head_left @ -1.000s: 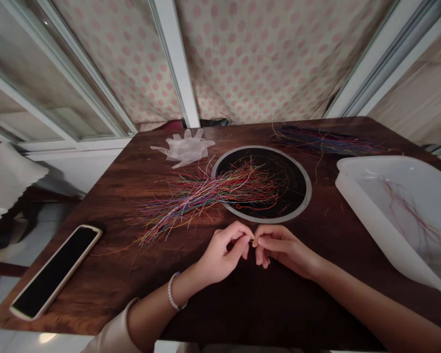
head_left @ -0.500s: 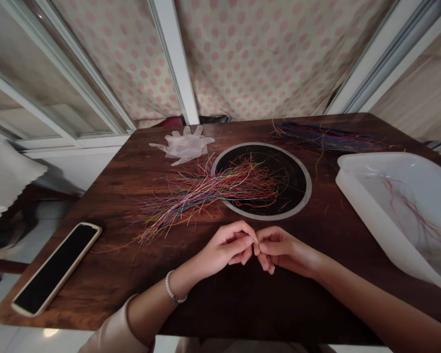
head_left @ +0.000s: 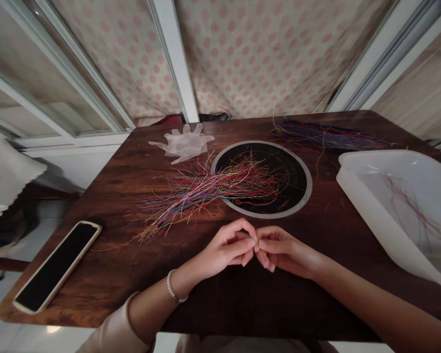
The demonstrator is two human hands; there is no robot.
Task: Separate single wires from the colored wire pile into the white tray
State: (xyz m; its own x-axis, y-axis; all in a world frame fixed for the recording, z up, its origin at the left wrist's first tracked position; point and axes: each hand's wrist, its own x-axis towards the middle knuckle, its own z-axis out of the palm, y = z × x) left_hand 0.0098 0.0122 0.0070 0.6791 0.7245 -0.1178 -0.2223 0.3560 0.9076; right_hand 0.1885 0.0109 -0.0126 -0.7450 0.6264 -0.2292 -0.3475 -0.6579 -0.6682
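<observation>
My left hand [head_left: 233, 245] and my right hand [head_left: 277, 246] meet fingertip to fingertip over the near part of the dark wooden table [head_left: 132, 274]. Both are closed in a pinch. A small, thin piece shows between the fingertips, too small to name. Beyond the hands lies a loose bundle of multicoloured wires [head_left: 206, 189], its right end spread over a round black mat [head_left: 294, 181] with a grey rim.
A phone [head_left: 57, 267] lies at the left edge. A clear plastic glove [head_left: 185, 143] is at the back. Darker wires [head_left: 327, 136] lie at the back right, near a white tray [head_left: 363, 211] holding a few wires.
The hands stay together in nearly the same place, with slight finger movement. The thin piece between the fingertips shows a little more. The view has shifted very slightly.
</observation>
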